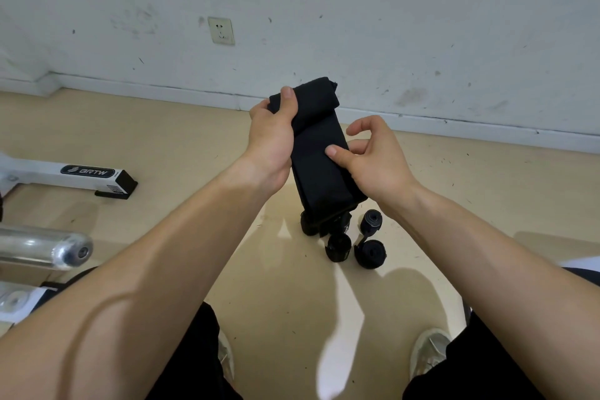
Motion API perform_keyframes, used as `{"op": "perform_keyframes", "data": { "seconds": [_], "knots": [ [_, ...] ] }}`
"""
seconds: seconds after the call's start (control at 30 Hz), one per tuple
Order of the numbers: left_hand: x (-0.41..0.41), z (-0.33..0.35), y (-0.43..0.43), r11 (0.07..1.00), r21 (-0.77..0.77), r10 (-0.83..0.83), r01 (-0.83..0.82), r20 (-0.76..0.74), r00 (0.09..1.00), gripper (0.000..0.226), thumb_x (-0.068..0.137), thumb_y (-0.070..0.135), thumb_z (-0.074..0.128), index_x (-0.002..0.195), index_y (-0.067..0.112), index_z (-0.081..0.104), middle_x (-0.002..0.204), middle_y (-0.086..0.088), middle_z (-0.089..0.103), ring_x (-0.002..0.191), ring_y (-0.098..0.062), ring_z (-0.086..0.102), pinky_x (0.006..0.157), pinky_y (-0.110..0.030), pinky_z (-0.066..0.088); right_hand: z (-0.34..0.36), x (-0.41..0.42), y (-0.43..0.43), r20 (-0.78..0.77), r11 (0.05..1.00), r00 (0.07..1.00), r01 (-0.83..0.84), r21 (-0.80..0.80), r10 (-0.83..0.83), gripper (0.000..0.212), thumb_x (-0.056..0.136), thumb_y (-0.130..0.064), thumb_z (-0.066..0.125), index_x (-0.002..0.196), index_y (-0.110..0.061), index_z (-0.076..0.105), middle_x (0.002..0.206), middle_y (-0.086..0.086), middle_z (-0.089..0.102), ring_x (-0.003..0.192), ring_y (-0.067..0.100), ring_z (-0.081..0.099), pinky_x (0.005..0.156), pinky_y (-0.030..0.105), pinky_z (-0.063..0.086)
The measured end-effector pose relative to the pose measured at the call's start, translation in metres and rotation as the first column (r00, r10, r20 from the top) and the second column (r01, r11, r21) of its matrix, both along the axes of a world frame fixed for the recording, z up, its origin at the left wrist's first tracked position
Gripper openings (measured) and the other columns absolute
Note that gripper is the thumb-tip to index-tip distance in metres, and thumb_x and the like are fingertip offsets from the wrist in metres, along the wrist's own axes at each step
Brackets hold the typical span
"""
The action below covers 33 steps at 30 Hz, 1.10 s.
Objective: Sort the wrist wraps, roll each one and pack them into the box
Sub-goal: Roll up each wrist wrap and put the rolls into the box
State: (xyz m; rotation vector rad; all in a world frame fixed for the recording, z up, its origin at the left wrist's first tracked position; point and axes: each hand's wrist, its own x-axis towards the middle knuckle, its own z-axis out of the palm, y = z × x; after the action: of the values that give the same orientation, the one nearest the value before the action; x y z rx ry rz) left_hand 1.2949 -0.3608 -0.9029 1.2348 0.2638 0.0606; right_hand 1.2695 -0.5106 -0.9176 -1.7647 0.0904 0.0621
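Note:
I hold a black wrist wrap (319, 166) up in front of me, partly rolled at its top end. My left hand (274, 133) grips the rolled part, thumb over it. My right hand (370, 153) pinches the flat hanging strap lower down, thumb on its front. On the floor below lie several finished black rolls: one (371, 221), another (370, 253), a third (338, 247), and more (310, 226) partly hidden behind the hanging strap. No box is in view.
A white gym machine foot with a black end cap (94, 177) lies at the left, and a chrome bar end (65, 252) sticks out below it. A white wall with a socket (221, 30) is ahead. My shoes (430, 351) rest on the beige floor.

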Motion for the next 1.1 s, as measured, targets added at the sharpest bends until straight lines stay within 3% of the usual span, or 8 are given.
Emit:
{"op": "perform_keyframes", "data": {
  "seconds": [0.1, 0.2, 0.3, 0.6, 0.73, 0.9, 1.03, 1.1],
  "knots": [
    [-0.002, -0.001, -0.001, 0.999, 0.046, -0.017, 0.017, 0.007, 1.0, 0.062, 0.096, 0.042, 0.065, 0.141, 0.002, 0.049, 0.129, -0.015, 0.07, 0.111, -0.029, 0.073, 0.094, -0.051, 0.061, 0.003, 0.002, -0.002, -0.054, 0.996, 0.995, -0.088, 0.029, 0.09, 0.042, 0.091, -0.009, 0.075, 0.125, -0.02, 0.054, 0.095, 0.008, 0.076, 0.079, 0.023, 0.077, 0.066, 0.037, 0.062],
    [-0.004, -0.004, -0.004, 0.995, 0.102, -0.017, 0.017, -0.001, 1.0, 0.03, 0.103, 0.023, 0.065, 0.123, 0.002, 0.06, 0.123, -0.018, 0.072, 0.109, -0.033, 0.073, 0.095, -0.053, 0.06, 0.005, 0.003, -0.005, -0.082, 0.983, 0.982, -0.165, 0.076, 0.172, 0.032, 0.094, -0.001, 0.068, 0.12, -0.016, 0.057, 0.098, 0.013, 0.077, 0.081, 0.028, 0.077, 0.074, 0.043, 0.064],
    [-0.004, -0.004, -0.004, 0.988, 0.151, -0.023, 0.022, 0.006, 1.0, 0.028, 0.1, 0.017, 0.069, 0.122, 0.001, 0.062, 0.12, -0.017, 0.072, 0.107, -0.032, 0.074, 0.094, -0.05, 0.061, 0.008, 0.003, -0.006, -0.117, 0.969, 0.969, -0.199, 0.146, 0.216, 0.031, 0.096, 0.001, 0.062, 0.121, -0.012, 0.05, 0.101, 0.014, 0.077, 0.085, 0.031, 0.075, 0.077, 0.046, 0.061],
    [-0.006, -0.002, 0.002, 0.884, 0.465, -0.128, 0.048, 0.142, 0.982, 0.036, 0.094, 0.012, 0.074, 0.124, 0.018, 0.055, 0.104, 0.008, 0.062, 0.086, -0.001, 0.063, 0.069, -0.014, 0.053, 0.009, 0.009, -0.014, -0.132, 0.958, 0.958, -0.23, 0.172, 0.254, 0.025, 0.094, 0.002, 0.064, 0.11, -0.013, 0.052, 0.091, 0.005, 0.076, 0.077, 0.02, 0.072, 0.063, 0.032, 0.056],
    [-0.007, 0.001, 0.003, 0.825, 0.558, -0.234, 0.095, 0.184, 0.955, 0.035, 0.092, 0.008, 0.075, 0.116, 0.021, 0.054, 0.109, 0.003, 0.059, 0.086, -0.011, 0.062, 0.072, -0.023, 0.059, 0.014, 0.012, -0.018, -0.178, 0.954, 0.956, -0.19, 0.231, 0.233, 0.01, 0.096, -0.022, 0.059, 0.102, -0.014, 0.059, 0.089, 0.004, 0.067, 0.077, 0.019, 0.066, 0.066, 0.031, 0.054],
    [-0.012, 0.002, 0.002, 0.737, 0.657, -0.379, 0.159, 0.206, 0.902, 0.039, 0.088, 0.007, 0.078, 0.111, 0.027, 0.053, 0.111, 0.005, 0.062, 0.084, -0.009, 0.064, 0.075, -0.029, 0.06, 0.016, 0.017, -0.02, -0.244, 0.959, 0.952, -0.122, 0.257, 0.186, 0.063, 0.091, -0.075, 0.046, 0.111, -0.021, 0.071, 0.097, 0.008, 0.072, 0.087, 0.027, 0.072, 0.082, 0.048, 0.06],
    [-0.015, 0.0, -0.003, 0.716, 0.673, -0.416, 0.183, 0.202, 0.887, 0.043, 0.086, 0.005, 0.078, 0.108, 0.032, 0.052, 0.107, 0.012, 0.061, 0.08, 0.003, 0.061, 0.076, -0.026, 0.058, 0.013, 0.014, -0.013, -0.225, 0.965, 0.95, -0.173, 0.196, 0.216, 0.057, 0.087, -0.073, 0.051, 0.117, -0.029, 0.072, 0.119, 0.006, 0.074, 0.112, 0.027, 0.071, 0.102, 0.049, 0.052],
    [-0.016, -0.003, -0.004, 0.723, 0.665, -0.403, 0.185, 0.189, 0.895, 0.043, 0.086, 0.005, 0.079, 0.107, 0.033, 0.052, 0.108, 0.011, 0.061, 0.079, 0.002, 0.061, 0.075, -0.025, 0.058, 0.012, 0.014, -0.012, -0.194, 0.965, 0.96, -0.159, 0.209, 0.2, 0.049, 0.092, -0.063, 0.052, 0.116, -0.025, 0.073, 0.115, 0.009, 0.075, 0.108, 0.024, 0.072, 0.104, 0.049, 0.052]
  ]
}}
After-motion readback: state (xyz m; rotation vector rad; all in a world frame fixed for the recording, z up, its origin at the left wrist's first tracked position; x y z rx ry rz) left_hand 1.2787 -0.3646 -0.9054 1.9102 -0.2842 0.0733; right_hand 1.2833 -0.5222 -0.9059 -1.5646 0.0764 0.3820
